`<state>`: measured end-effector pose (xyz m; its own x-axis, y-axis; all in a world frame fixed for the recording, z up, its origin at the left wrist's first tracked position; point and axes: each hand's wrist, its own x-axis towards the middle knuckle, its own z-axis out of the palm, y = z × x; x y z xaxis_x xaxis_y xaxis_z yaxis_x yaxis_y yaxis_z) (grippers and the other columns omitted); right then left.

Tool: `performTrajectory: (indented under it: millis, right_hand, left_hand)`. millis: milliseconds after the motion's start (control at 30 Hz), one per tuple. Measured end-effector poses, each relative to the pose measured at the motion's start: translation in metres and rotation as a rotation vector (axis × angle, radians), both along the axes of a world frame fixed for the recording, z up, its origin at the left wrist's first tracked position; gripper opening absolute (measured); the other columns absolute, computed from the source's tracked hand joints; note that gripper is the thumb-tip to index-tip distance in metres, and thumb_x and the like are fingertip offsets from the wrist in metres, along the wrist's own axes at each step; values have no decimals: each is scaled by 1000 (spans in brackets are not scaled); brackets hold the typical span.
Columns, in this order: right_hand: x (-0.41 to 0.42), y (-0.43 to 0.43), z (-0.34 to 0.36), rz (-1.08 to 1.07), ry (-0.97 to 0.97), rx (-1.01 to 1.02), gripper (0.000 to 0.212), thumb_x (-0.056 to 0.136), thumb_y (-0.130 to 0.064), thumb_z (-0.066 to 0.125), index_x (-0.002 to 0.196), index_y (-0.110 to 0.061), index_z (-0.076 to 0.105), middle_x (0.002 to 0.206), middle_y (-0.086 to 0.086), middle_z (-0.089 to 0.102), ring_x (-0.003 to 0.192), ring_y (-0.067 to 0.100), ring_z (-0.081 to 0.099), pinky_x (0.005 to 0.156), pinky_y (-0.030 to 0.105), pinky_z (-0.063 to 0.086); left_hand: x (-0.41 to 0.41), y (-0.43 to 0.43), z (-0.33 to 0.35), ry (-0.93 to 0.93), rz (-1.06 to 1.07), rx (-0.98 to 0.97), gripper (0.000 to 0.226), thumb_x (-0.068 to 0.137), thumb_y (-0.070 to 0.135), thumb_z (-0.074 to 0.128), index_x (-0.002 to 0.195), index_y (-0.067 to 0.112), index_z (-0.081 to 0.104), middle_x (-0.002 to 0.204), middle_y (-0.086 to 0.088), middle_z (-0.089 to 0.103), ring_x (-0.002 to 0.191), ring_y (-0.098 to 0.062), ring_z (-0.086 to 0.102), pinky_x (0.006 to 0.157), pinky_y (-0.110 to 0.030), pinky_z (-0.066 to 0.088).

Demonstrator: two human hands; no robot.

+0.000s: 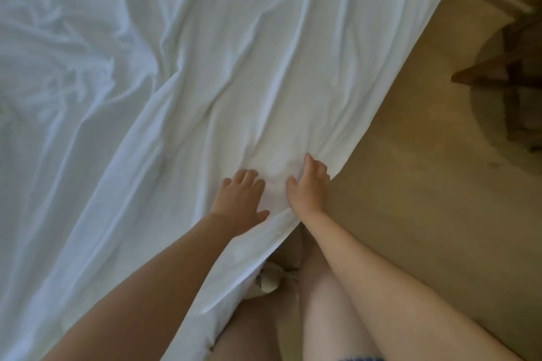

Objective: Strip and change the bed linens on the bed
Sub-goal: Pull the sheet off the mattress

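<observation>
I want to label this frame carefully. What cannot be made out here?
Head view:
- Mattress: covered wholly by the white sheet.
- Right hand: fingers curl past the sheet's edge, so the grip is unclear.
- Dark furniture: blurred, cut off by the right edge.
- Pale object under the hem: too blurred to identify.
</observation>
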<state>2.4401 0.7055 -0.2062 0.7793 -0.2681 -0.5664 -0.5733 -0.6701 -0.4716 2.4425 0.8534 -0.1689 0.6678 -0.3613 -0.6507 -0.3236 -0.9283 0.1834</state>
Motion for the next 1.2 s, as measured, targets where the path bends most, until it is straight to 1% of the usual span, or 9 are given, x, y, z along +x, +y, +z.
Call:
performTrajectory:
  millis: [167, 367, 567, 667, 767, 867, 1000, 1100, 1200]
  right_hand:
    - [-73, 17, 6, 102, 83, 63, 48, 89, -20, 49, 135, -16, 35, 139, 10, 30, 123, 29, 35, 100, 37, 36]
    - [-126, 37, 26, -192, 145, 226, 35, 91, -19, 50, 123, -7, 43, 127, 12, 45, 110, 28, 50, 90, 37, 45]
    - [-145, 61, 30, 169, 274, 375, 34, 94, -26, 45, 123, -8, 46, 126, 10, 46, 107, 25, 51, 85, 34, 45]
    - [-150, 65, 35, 325, 284, 359, 23, 94, -25, 41, 112, -12, 47, 122, 8, 45, 96, 23, 47, 74, 28, 35]
    - [-160, 65, 46, 334, 224, 319, 12, 95, -24, 39, 88, -15, 42, 94, 4, 40, 78, 20, 41, 65, 28, 30]
    - [-177, 74, 65, 103, 287, 559, 29, 95, -37, 42, 98, -11, 53, 94, 4, 51, 81, 19, 49, 65, 30, 40]
    - [-207, 101, 88, -355, 433, 987, 31, 92, -43, 53, 115, -22, 51, 105, 2, 63, 90, 19, 62, 69, 35, 56]
    - [-220, 106, 90, -693, 260, 894, 8, 87, -8, 59, 91, -15, 58, 87, 6, 62, 76, 20, 60, 70, 32, 56]
    - [-226, 96, 76, -681, 25, 581, 15, 86, 0, 52, 81, -13, 56, 82, 5, 58, 72, 18, 55, 65, 29, 52]
  left_hand:
    - [-95, 15, 22, 36, 65, 55, 68, 82, 65, 50, 131, 19, 41, 127, -2, 45, 115, -22, 46, 95, -34, 38]
    - [-155, 37, 38, -63, 132, 167, 34, 99, 44, 34, 113, 17, 50, 111, 0, 58, 104, -21, 57, 79, -30, 36]
    - [-164, 66, 31, -203, 360, 392, 54, 89, 31, 55, 136, 22, 31, 136, -3, 35, 127, -25, 33, 103, -44, 25]
    - [-173, 74, 32, -182, 394, 471, 32, 92, 23, 52, 122, 17, 43, 113, -3, 50, 104, -23, 51, 80, -35, 31]
    - [-187, 81, 42, -165, 580, 247, 20, 99, 27, 39, 95, 12, 51, 92, -7, 56, 85, -28, 55, 68, -31, 35]
    - [-209, 73, 59, -74, 886, -122, 34, 99, 28, 40, 68, 16, 42, 66, -1, 48, 66, -23, 47, 54, -31, 31]
    - [-234, 61, 75, 49, 1121, -380, 27, 95, 21, 44, 75, 7, 56, 65, -2, 52, 60, -19, 46, 55, -28, 35]
    - [-239, 72, 78, 8, 1056, -305, 20, 91, 17, 46, 81, 7, 61, 66, 0, 53, 60, -17, 48, 53, -25, 36]
    - [-233, 106, 77, -207, 1056, -145, 20, 89, 14, 44, 73, 13, 56, 66, 1, 52, 64, -20, 49, 51, -25, 33]
